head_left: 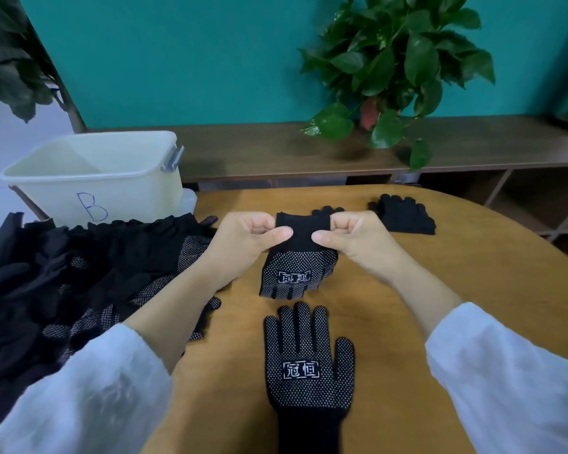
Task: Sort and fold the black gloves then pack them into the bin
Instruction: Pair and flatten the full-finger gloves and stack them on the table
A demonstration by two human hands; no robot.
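A fold is in hand: 1 black glove [298, 257] is held at the middle of the table [473, 290], its cuff pinched between thumb and curled fingers of the left hand [250, 239] and the right hand [354, 239], dotted palm facing up and fingertips turned under at the near edge. It is judged that the cuff must next be laid over and pressed flat, then the bundle set with the folded stack [404, 216] at the far right. A 2nd glove [309, 365] lies flat nearer, untouched. The unsorted heap [79, 283] is spread at the left. The pale bin [105, 178] marked B stands at the far left; what shows of its inside holds no gloves, so packing is judged not yet begun.
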